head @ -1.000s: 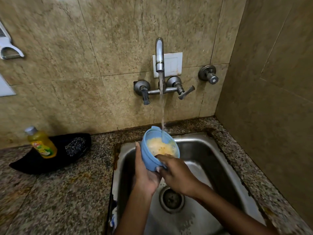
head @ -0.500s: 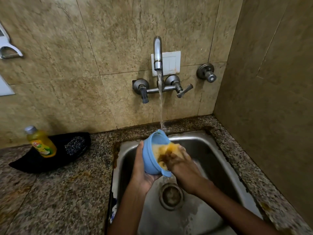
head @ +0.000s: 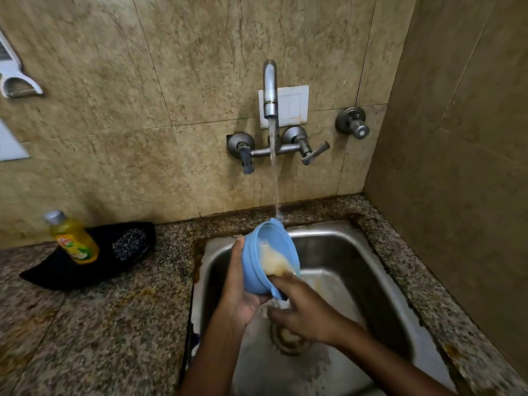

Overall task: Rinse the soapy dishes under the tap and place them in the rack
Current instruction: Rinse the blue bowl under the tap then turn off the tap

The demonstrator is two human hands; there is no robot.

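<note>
Your left hand cups the outside of the round light-blue plastic bowl, fingers curled under its base and thumb up along its left wall, so the bowl is firmly grasped. You hold it tilted on its side in the centre of the frame, above the rectangular stainless-steel sink, with its mouth facing right. Foamy, yellowish water sits inside it and spills over the low rim toward the basin.

Your right hand is at the bowl's lower edge, its fingers bent over the rim; whether they truly pinch the rim or only rest on it, you cannot tell from this view.

The metal wall tap, upper centre, runs a thin stream that falls to the bowl's upper back edge. The round sink drain shows below your right hand.

At the left of the frame, on the speckled granite counter, a yellow dish-soap bottle with a grey cap leans on a black curved tray, which also holds 1 dark steel scrubber.
</note>
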